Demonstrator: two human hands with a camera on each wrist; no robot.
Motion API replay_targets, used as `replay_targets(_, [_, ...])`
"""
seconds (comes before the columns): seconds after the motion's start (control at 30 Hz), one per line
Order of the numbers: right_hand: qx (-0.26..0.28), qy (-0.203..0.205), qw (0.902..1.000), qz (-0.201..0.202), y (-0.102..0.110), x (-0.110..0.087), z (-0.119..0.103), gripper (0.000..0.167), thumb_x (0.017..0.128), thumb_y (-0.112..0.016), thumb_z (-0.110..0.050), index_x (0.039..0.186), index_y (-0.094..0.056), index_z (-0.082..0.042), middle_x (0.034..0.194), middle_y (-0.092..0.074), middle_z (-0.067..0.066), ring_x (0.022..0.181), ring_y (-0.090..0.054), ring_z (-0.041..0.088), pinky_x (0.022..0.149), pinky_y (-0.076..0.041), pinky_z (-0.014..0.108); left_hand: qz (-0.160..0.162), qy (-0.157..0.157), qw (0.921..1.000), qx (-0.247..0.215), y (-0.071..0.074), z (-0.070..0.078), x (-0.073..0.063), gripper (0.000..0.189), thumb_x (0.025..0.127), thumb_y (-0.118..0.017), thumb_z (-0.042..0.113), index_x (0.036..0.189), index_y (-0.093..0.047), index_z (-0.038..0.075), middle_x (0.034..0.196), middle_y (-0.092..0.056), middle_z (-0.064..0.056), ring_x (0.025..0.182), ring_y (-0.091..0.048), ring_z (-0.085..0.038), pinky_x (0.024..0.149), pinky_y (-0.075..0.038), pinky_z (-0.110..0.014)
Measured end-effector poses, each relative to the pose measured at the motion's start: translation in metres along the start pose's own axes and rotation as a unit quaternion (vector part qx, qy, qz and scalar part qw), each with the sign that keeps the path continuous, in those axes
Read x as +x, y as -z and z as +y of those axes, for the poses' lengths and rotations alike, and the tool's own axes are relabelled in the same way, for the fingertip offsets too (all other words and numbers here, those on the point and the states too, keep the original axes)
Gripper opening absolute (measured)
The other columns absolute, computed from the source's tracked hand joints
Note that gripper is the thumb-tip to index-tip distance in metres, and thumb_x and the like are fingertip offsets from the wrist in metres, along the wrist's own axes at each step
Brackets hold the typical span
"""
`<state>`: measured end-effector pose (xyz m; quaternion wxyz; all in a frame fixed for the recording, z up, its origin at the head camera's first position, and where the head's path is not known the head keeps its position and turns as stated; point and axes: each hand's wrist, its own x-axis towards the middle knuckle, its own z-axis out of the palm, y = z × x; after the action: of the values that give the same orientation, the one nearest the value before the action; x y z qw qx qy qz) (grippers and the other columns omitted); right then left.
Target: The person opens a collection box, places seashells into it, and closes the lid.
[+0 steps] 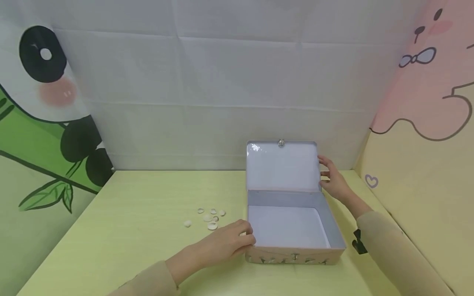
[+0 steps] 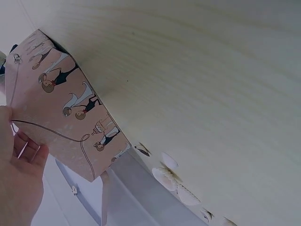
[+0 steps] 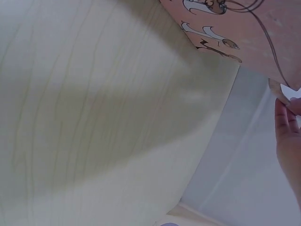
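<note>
A pink tin box with a white inside stands on the table with its lid raised, and nothing lies in it. Cartoon couples decorate its outer wall, seen in the left wrist view. My left hand grips the rim of the box at its front left side. With my right hand, I pinch the right edge of the lid between thumb and fingers; the right wrist view shows these fingers at the lid's edge. A small metal clasp sits on top of the lid.
Several white seashells lie scattered on the pale yellow table, left of the box. A white cloth wall closes the back. Panels with cartoon animals stand at both sides, the right one close beside my right arm.
</note>
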<state>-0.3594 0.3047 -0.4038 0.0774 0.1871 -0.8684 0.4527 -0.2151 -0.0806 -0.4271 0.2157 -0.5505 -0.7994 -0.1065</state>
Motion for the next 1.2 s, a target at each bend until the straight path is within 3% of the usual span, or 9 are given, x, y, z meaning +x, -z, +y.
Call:
replay_targets(0.2, [0.022,0.001,0.9997,-0.007,0.001,-0.001,0.01,0.078,0.084,-0.05,0.019,0.149,-0.016,-0.009,0.15,-0.023,0.026,0.121,-0.044,0.048,0.081,-0.046,0.013,0.001,0.0,1.0,-0.002,-0.001,0.0,0.001,0.004,0.096,-0.055,0.021,0.093,-0.057,0.019,0.098,-0.051,0.006,0.096,-0.052,-0.008,0.082,-0.045,-0.014])
replay_targets(0.43, [0.042,0.013,0.9987,-0.024,-0.001,-0.003,0.019,0.069,0.086,-0.048,0.019,0.146,-0.019,-0.001,0.15,-0.022,0.028,0.125,-0.039,0.052,0.096,-0.046,0.032,0.012,0.018,0.9991,-0.037,-0.005,-0.002,-0.001,0.003,0.094,-0.058,0.021,0.094,-0.059,0.018,0.107,-0.054,0.004,0.109,-0.052,-0.011,0.097,-0.042,-0.02])
replay_targets(0.6, [0.061,-0.001,0.9975,-0.036,-0.002,-0.003,0.022,0.064,0.088,-0.047,0.017,0.145,-0.02,0.003,0.15,-0.021,0.028,0.128,-0.036,0.05,0.095,-0.045,0.023,0.021,0.059,0.9974,-0.034,-0.005,-0.007,-0.005,0.017,0.09,-0.063,0.03,0.098,-0.058,0.016,0.121,-0.053,-0.003,0.124,-0.047,-0.02,0.107,-0.038,-0.031])
replay_targets(0.73, [0.074,-0.016,0.9965,-0.036,-0.003,-0.003,0.026,0.06,0.089,-0.047,0.016,0.144,-0.022,0.006,0.149,-0.023,0.029,0.129,-0.035,0.05,0.093,-0.044,0.018,-0.012,0.116,0.9921,-0.045,-0.003,-0.011,-0.006,0.032,0.089,-0.061,0.044,0.106,-0.057,0.017,0.129,-0.048,-0.002,0.125,-0.045,-0.018,0.104,-0.04,-0.03])
replay_targets(0.87, [0.074,-0.028,0.9962,-0.036,-0.005,-0.005,0.029,0.056,0.091,-0.047,0.013,0.143,-0.025,0.007,0.148,-0.026,0.03,0.129,-0.036,0.049,0.094,-0.043,0.017,-0.04,0.155,0.9839,-0.08,-0.001,-0.011,-0.006,0.036,0.088,-0.062,0.046,0.109,-0.055,0.018,0.132,-0.046,-0.002,0.125,-0.046,-0.018,0.102,-0.043,-0.03])
replay_targets(1.03, [0.079,-0.026,0.9958,-0.036,-0.008,-0.007,0.031,0.053,0.091,-0.046,0.013,0.14,-0.026,0.011,0.146,-0.027,0.033,0.128,-0.035,0.05,0.089,-0.042,0.008,-0.036,0.182,0.9731,-0.136,0.0,-0.009,-0.005,0.038,0.086,-0.065,0.045,0.109,-0.054,0.017,0.132,-0.046,-0.003,0.125,-0.046,-0.021,0.101,-0.044,-0.035])
replay_targets(1.2, [0.089,-0.017,0.9952,-0.036,-0.009,-0.008,0.034,0.051,0.092,-0.045,0.013,0.139,-0.027,0.014,0.144,-0.028,0.035,0.127,-0.034,0.052,0.09,-0.04,0.006,-0.021,0.193,0.9672,-0.163,-0.001,-0.009,-0.005,0.038,0.085,-0.067,0.042,0.108,-0.055,0.015,0.132,-0.046,-0.003,0.126,-0.045,-0.021,0.101,-0.044,-0.037])
